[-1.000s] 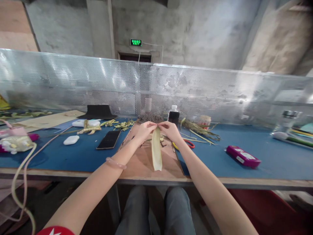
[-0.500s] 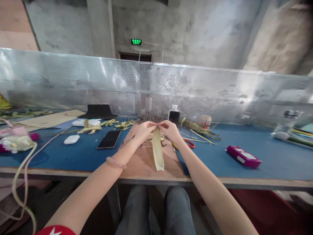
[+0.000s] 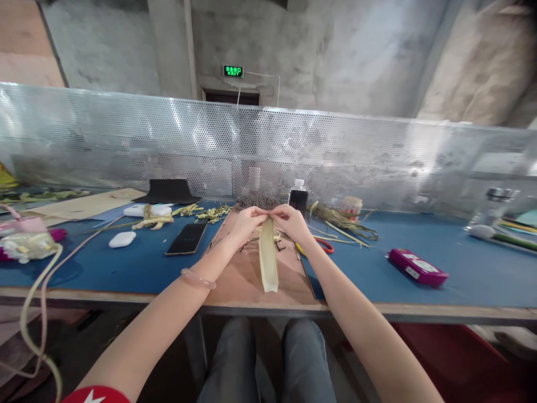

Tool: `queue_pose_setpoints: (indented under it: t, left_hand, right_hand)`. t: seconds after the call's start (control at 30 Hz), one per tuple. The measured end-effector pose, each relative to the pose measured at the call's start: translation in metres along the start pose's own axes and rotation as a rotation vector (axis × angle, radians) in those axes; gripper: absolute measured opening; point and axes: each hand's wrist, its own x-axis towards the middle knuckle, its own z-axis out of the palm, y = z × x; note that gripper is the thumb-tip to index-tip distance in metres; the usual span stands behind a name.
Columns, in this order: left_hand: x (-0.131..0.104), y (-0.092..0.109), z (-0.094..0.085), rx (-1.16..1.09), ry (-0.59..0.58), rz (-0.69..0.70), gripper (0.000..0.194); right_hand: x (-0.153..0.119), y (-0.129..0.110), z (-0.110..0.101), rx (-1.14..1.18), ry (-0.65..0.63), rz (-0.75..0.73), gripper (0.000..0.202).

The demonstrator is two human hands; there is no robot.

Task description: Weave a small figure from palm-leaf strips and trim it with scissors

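As both hands (image 3: 250, 221), equally near, pinch its far end, the pale strip (image 3: 268, 260) runs lengthwise toward the person's knees (image 3: 308, 358)

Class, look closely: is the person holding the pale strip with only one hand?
No, the left hand and the right hand both pinch the pale strip at its far end.

Blue tbl (image 3: 474, 280) w/ phone (image 3: 185, 239), white case (image 3: 122, 239) L; board (image 3: 247, 274) mid; purple pkt (image 3: 417, 267) R.
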Motion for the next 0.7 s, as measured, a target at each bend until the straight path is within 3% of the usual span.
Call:
queue_pose_setpoints:
  t: [0.4, 0.7]
  left_hand:
    - [0.0021, -0.0047, -0.0012, -0.005, -0.048, 0.019, 0.016]
    - [0.0024, -0.0073, -0.0037, 0.051, -0.059, 0.044, 0.017]
  right_hand:
    - [0.0007, 0.0073, -0.0012, 0.043, -0.007, 0.018, 0.023]
    - [-0.0023, 0.0002, -0.0036, 0.107, -0.039, 0.044, 0.022]
